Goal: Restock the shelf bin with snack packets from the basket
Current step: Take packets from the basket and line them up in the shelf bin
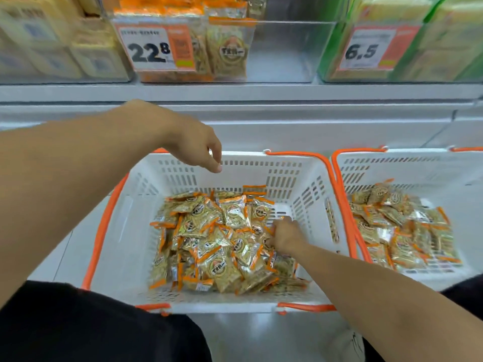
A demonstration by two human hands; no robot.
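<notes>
We crouch before a white shop shelf [235,91], its clear bins running across twelve o'clock; the shelf bin [277,52] behind the 22.8 price tag [156,48] holds a few packets at its left and stands bare to the right, so we judge the restock far from done; below it, at six o'clock, the white basket [308,184] with orange handles carries a loose heap of snack packets [222,239], and a second basket [407,163] with the same stock sits touching it at three o'clock; our right hand [286,235] is down in the heap at its right edge, fingers curled into the packets, though we cannot tell whether it grips any yet; our left hand [193,148] hangs over the basket's far rim at eleven o'clock, fingers loosely curled and holding nothing; to do this step well, we would close on several packets by their flat bodies rather than the slippery crimped ends, and lift straight up before swinging toward twelve o'clock; the basket's tall far wall and the shelf lip above it are the edges to clear; the bin's open top, right of the tag, looks the roomiest way in, and the left hand is best kept out of that line
</notes>
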